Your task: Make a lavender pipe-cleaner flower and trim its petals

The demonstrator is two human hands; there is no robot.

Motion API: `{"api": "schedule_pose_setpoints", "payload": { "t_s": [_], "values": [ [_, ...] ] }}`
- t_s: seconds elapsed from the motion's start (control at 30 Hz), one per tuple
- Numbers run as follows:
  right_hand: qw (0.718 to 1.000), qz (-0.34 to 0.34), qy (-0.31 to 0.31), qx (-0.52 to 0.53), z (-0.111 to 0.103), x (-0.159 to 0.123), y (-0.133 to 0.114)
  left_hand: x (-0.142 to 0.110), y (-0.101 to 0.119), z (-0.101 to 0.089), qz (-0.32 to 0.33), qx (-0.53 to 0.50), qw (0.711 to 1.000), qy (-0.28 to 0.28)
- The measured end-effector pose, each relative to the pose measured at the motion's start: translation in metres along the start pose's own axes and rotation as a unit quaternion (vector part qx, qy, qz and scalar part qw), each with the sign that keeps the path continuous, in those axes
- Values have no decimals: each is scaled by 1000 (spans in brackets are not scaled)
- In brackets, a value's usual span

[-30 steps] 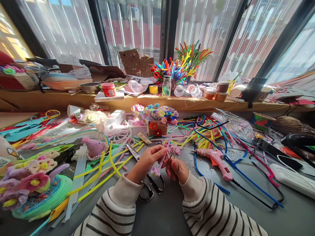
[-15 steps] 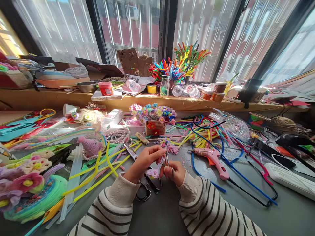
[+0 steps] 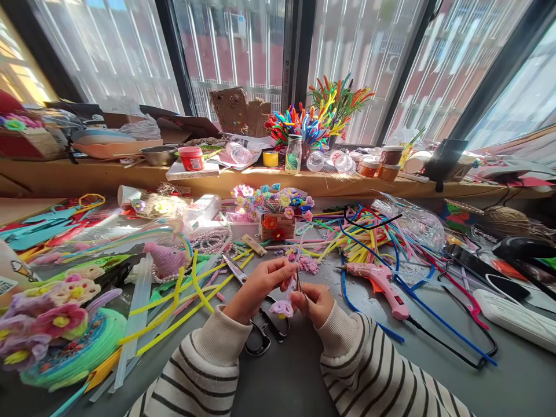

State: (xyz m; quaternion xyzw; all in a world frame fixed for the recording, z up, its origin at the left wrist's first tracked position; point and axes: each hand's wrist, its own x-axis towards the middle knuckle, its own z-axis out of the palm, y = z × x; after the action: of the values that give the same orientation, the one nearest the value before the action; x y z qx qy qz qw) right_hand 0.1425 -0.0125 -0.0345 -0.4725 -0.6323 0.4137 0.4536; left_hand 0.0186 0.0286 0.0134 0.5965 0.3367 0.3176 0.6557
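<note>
Over the middle of the table, my left hand (image 3: 263,288) pinches a lilac pipe-cleaner strand. A lilac fuzzy flower (image 3: 282,308) with a yellow centre hangs just below those fingers. My right hand (image 3: 319,302) is closed around a small pair of scissors (image 3: 299,281), its thin blades pointing up against the strand. My fingers hide part of the strand and the scissor handles. Large black-handled scissors (image 3: 259,343) lie on the table under my left wrist. Beyond my hands is a fluffy pink pile (image 3: 308,264).
A pink glue gun (image 3: 382,284) lies to the right, its cord trailing. Yellow pipe cleaners (image 3: 174,315) and clear glue sticks (image 3: 134,324) are at left, beside fuzzy flowers (image 3: 56,318). A small woven basket (image 3: 266,230) of flowers stands behind; jars line the ledge (image 3: 234,182).
The flower hangs clearer of my fingers and shows its yellow centre. Both hands stay close together at the strand. The whole view has shifted slightly.
</note>
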Motion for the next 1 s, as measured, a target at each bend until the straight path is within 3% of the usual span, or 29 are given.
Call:
{"api": "schedule_pose_setpoints", "payload": {
  "t_s": [0.27, 0.53, 0.83, 1.0],
  "values": [
    [999, 1, 18, -29, 1, 2, 1, 2, -5, -2, -11, -44, 999, 6],
    [999, -15, -33, 1, 2, -1, 2, 0, -4, -3, -28, -24, 999, -22],
    [999, 11, 27, -30, 3, 3, 6, 3, -6, -6, -24, -45, 999, -13],
    [1000, 4, 8, -19, 2, 2, 3, 2, -6, -6, -16, -55, 998, -10]
  ]
}}
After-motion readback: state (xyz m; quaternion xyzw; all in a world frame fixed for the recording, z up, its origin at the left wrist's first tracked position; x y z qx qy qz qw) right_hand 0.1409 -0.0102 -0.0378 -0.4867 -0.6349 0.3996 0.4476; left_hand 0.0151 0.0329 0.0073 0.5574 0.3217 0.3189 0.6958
